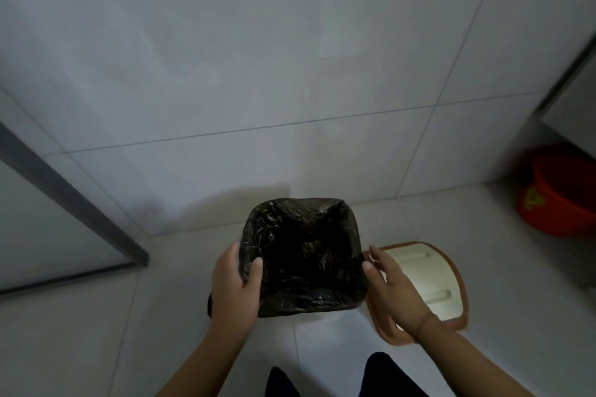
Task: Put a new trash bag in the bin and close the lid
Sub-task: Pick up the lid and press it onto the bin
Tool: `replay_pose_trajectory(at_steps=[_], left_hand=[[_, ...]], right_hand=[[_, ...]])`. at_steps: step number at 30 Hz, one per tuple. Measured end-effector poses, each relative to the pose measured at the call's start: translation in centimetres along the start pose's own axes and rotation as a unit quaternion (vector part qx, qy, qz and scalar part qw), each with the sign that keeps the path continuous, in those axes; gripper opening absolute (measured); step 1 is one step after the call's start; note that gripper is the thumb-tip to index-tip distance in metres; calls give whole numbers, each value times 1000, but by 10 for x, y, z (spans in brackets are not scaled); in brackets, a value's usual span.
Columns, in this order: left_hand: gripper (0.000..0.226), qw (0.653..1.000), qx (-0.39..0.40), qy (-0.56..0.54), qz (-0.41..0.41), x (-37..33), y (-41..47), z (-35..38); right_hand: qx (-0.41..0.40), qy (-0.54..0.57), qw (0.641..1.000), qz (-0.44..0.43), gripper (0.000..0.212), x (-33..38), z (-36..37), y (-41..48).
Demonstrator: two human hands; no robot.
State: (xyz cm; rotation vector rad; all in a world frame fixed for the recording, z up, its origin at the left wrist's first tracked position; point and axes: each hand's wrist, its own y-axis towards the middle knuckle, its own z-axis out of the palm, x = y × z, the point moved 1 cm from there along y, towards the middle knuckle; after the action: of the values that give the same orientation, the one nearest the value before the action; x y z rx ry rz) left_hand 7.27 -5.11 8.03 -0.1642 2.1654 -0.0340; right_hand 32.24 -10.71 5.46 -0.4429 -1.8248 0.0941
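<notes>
A small bin stands on the floor against the wall, lined with a black trash bag (303, 255) whose edge is folded over the rim all round. My left hand (237, 284) grips the bag and rim on the bin's left side, thumb inside. My right hand (392, 287) is at the bin's right side, fingers apart, its thumb touching the bag's edge. The bin's lid (429, 280), cream with a brown border, lies on the floor just right of the bin, partly behind my right hand.
A red bucket (561, 193) sits at the far right by the wall under a white ledge. A dark door frame (74, 196) runs down at the left. My dark trouser legs (387, 374) show at the bottom. The floor is pale tile.
</notes>
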Motion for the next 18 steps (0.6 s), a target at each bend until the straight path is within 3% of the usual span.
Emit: replay_pose_trajectory(at_steps=[2,5,9,13,18], left_hand=[[41,996,-13,-39,80,-37,-13,13],[36,983,97,-74,140,-89,-32,51],[39,969,208,-74,111,-146,-33,116],[46,971,203,-26,126,-181,-29,165],[59,960,253,-16,122,-154,-59,232]], right_hand=[[-24,-35,999,-4,54,6,-13,-2],[-48,-63,997,-17,53,15,-40,-4],[-92,-62,994,-9,52,23,-91,-4],[-122,-34,992,12,53,26,-144,-3],[-142,-9,988,58,61,-22,-181,2]])
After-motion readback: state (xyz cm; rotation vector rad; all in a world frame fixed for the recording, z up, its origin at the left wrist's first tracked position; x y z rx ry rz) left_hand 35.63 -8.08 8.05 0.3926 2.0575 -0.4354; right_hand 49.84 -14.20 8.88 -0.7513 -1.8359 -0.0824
